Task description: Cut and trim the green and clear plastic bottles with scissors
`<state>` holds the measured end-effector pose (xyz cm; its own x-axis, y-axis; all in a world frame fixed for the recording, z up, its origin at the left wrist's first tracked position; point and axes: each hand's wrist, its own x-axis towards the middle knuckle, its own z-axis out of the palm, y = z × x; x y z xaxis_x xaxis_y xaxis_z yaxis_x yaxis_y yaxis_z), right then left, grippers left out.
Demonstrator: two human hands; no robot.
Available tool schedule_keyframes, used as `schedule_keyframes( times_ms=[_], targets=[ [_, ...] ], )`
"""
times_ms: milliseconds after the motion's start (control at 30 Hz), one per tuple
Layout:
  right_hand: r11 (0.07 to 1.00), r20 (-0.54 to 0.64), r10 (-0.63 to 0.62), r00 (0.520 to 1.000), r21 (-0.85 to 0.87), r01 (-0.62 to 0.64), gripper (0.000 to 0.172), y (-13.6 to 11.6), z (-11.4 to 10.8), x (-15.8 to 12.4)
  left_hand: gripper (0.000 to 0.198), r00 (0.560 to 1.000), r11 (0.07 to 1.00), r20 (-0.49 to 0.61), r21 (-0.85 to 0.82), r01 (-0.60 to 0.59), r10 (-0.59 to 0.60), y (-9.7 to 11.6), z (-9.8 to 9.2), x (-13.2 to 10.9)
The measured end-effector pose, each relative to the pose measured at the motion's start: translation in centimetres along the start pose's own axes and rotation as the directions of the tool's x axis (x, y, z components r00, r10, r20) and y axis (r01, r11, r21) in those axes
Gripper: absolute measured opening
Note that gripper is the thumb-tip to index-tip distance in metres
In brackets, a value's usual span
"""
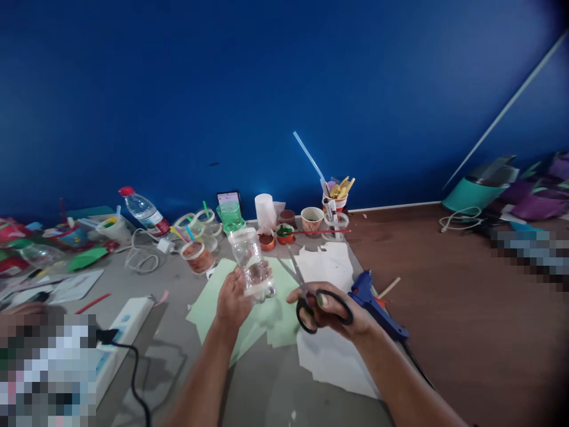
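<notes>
Watching remotely, I have my left hand (233, 298) curled round a clear plastic bottle piece (249, 258) — left of the blue glue gun (377, 309) — and my right hand (355, 316) looped through black-handled scissors (303, 286), blades parted, just left of that gun.

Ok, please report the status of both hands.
Left hand holding clear plastic container. Right hand holding scissors, blades open. Blue glue gun beside right wrist.

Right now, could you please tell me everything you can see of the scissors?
The scissors have black looped handles and slim, grey, metal-looking blades, spread apart in a narrow V. The right hand holds them by the handles, tips pointing forward and slightly left, above the paper sheets; nothing appears gripped between the blades.
</notes>
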<state>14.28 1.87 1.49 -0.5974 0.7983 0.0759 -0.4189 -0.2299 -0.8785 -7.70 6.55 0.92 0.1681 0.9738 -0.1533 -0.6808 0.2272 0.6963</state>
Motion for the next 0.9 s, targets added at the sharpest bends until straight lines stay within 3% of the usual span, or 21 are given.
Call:
schedule_keyframes(
  times_ms=[100,200,467,733,900],
  targets=[
    [0.994,0.129,0.108,0.986,-0.011,-0.108,0.062,-0.1,0.2,-0.2,0.037,0.999,0.996,-0.03,-0.082,-0.022,0.02,0.2,-0.2,0.2],
    [0.988,0.175,0.151,0.973,-0.056,-0.143,0.061,-0.1,0.4,0.0,0.036,0.998,0.991,-0.049,-0.123,-0.056,0.05,0.4,-0.4,0.3],
    [0.978,0.117,0.194,0.974,-0.095,-0.183,0.062,0.3,0.6,0.5,0.037,0.989,0.989,-0.091,-0.077,-0.126,0.119,0.7,-0.3,0.2],
    [0.975,0.045,0.2,0.979,-0.106,-0.194,0.061,0.6,1.1,0.7,0.041,0.941,0.947,-0.103,0.065,-0.316,0.321,-0.1,0.3,0.2],
    [0.98,0.012,0.178,0.984,-0.088,-0.176,0.059,0.8,1.3,0.9,0.043,0.942,0.95,-0.133,0.087,-0.298,0.308,-0.3,0.0,0.2]
  ],
)
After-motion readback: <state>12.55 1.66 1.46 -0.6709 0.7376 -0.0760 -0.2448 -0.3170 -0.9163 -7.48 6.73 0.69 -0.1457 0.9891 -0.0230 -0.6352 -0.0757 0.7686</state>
